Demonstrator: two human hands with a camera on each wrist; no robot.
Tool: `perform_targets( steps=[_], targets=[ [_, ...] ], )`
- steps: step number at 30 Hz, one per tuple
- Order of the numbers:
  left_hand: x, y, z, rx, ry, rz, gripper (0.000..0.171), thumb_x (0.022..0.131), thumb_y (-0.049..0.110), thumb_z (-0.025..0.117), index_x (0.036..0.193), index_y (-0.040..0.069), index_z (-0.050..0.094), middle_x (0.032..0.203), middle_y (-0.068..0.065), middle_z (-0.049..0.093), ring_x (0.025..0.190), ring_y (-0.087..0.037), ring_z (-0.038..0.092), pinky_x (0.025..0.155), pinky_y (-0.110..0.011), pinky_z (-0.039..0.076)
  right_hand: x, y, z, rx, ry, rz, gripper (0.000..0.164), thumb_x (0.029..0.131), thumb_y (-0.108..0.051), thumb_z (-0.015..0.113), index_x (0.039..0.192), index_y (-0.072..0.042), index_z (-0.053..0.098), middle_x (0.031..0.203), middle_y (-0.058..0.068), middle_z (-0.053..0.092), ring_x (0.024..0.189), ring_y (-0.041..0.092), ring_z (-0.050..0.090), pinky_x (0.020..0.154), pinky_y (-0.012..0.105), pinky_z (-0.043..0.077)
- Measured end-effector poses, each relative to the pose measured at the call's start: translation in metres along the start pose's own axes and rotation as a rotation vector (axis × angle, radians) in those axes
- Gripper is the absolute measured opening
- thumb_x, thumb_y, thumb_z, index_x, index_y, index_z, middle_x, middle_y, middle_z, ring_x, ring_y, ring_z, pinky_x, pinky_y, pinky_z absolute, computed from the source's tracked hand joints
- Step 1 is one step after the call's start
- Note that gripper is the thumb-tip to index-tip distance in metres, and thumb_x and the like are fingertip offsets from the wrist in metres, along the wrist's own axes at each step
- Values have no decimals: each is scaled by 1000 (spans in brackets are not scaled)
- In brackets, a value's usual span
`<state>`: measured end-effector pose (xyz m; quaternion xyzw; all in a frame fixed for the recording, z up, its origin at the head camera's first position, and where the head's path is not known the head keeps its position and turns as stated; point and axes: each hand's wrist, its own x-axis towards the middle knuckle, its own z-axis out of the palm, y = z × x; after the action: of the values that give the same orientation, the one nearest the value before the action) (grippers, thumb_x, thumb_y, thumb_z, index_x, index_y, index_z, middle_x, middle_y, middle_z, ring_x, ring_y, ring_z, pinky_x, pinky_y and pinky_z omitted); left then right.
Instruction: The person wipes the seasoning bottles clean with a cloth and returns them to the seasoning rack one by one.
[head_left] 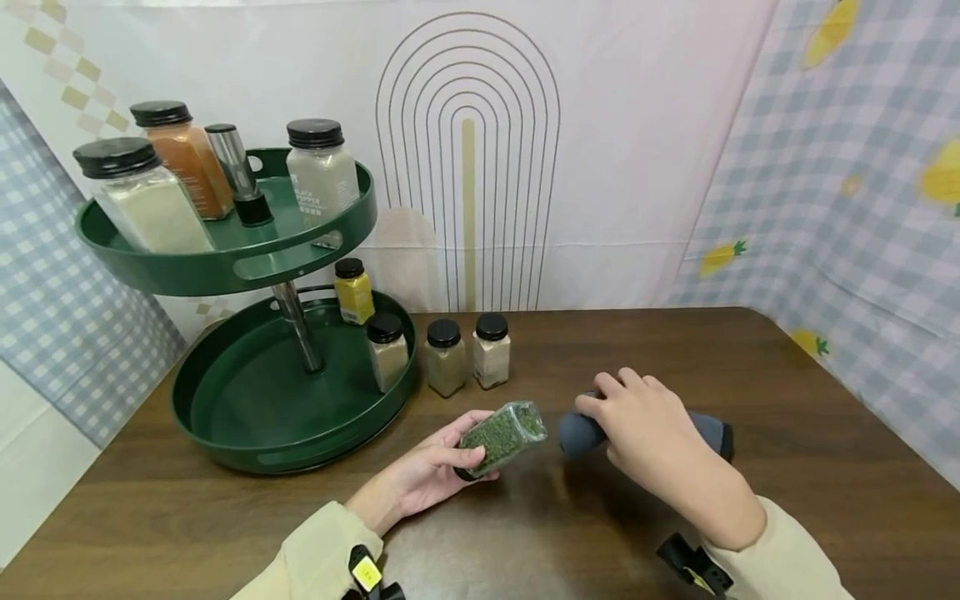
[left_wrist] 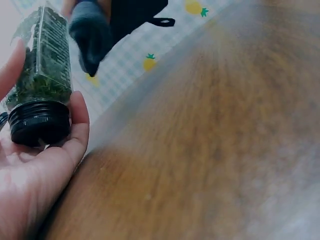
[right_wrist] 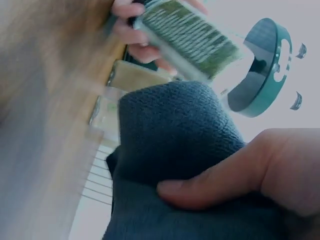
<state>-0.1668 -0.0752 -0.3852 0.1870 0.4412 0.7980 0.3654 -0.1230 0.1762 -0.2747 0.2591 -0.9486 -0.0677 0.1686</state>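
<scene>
My left hand (head_left: 435,467) grips a clear square spice jar (head_left: 504,435) of green dried herbs. The jar is tilted, its black lid (left_wrist: 40,123) down in the palm and its base pointing up and to the right. Printed lines show on the jar's side in both wrist views. In my right hand (head_left: 648,425) is a folded dark grey-blue cloth (head_left: 708,435), held from above with the thumb (right_wrist: 200,192) pressed along it. The cloth's rounded front end is close to the jar's base, to the right of it in the head view.
A green two-tier round tray (head_left: 292,454) stands at the left. Large jars (head_left: 153,208) and a metal-and-black cylinder (head_left: 238,175) fill its top. A yellow jar (head_left: 354,292) and pale jar (head_left: 387,354) sit below. Two small jars (head_left: 446,358) (head_left: 491,350) stand beside it.
</scene>
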Motion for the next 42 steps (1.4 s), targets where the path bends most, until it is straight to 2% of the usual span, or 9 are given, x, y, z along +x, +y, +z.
perform_targets(
  steps=[3, 6, 10, 15, 21, 25, 28, 34, 42],
  targets=[
    [0, 0, 1, 3, 13, 7, 43, 85, 7, 65, 121, 22, 49, 123, -2, 43, 108, -18, 48, 91, -32, 47, 0, 1, -5, 93, 20, 82, 37, 70, -3, 71, 104, -16, 63, 92, 5, 58, 80, 25, 56, 55, 39, 47],
    [1, 0, 2, 18, 58, 35, 44, 83, 1, 62, 121, 20, 48, 125, -2, 44, 109, -19, 48, 92, -33, 47, 0, -2, -10, 237, 103, 133, 39, 74, -4, 69, 110, -16, 61, 96, 2, 60, 82, 21, 60, 55, 39, 48],
    [2, -1, 3, 59, 125, 79, 48, 79, -6, 59, 118, 20, 49, 120, 1, 51, 106, -17, 51, 87, -30, 48, 2, -14, -10, 341, 189, 74, 43, 73, -8, 72, 113, -16, 60, 98, -2, 61, 82, 15, 61, 64, 38, 51],
    [4, -2, 6, 159, 168, 86, 50, 76, -7, 65, 116, 17, 47, 112, 3, 56, 102, -14, 53, 83, -26, 47, 5, -31, -2, 280, 222, -41, 44, 72, -5, 71, 114, -11, 60, 97, 1, 58, 78, 13, 58, 59, 31, 50],
    [4, -4, 9, 303, 139, 25, 64, 76, 2, 71, 134, 5, 43, 130, -8, 52, 119, -17, 49, 98, -30, 42, 5, -31, 3, 281, 291, -127, 45, 68, 2, 71, 110, -13, 64, 98, 1, 57, 85, 14, 58, 60, 30, 51],
    [5, -5, 11, 358, 101, 12, 70, 76, 5, 72, 139, 7, 40, 143, -8, 42, 134, -21, 36, 113, -40, 24, 6, -32, 4, 290, 289, -156, 46, 68, 3, 72, 110, -15, 65, 100, 0, 57, 88, 15, 58, 60, 30, 52],
    [5, -6, 11, 365, 98, 31, 69, 76, 4, 72, 137, 10, 41, 142, -4, 42, 137, -19, 30, 115, -42, 17, 6, -33, 2, 279, 277, -133, 46, 68, 3, 71, 108, -17, 65, 99, 0, 57, 86, 15, 57, 58, 29, 50],
    [4, -8, 12, 376, 96, 65, 53, 76, 3, 72, 123, 10, 48, 118, -1, 52, 113, -15, 48, 99, -29, 37, 4, -27, -2, 198, 227, -80, 42, 67, 3, 71, 103, -19, 66, 94, 0, 56, 82, 17, 56, 54, 29, 47],
    [4, -9, 11, 350, 108, 88, 57, 77, 4, 71, 127, 6, 44, 117, -2, 51, 107, -15, 50, 91, -27, 42, 2, -16, -5, 114, 150, -50, 40, 65, 3, 71, 98, -19, 64, 91, 2, 56, 77, 20, 53, 55, 31, 46]
  ],
)
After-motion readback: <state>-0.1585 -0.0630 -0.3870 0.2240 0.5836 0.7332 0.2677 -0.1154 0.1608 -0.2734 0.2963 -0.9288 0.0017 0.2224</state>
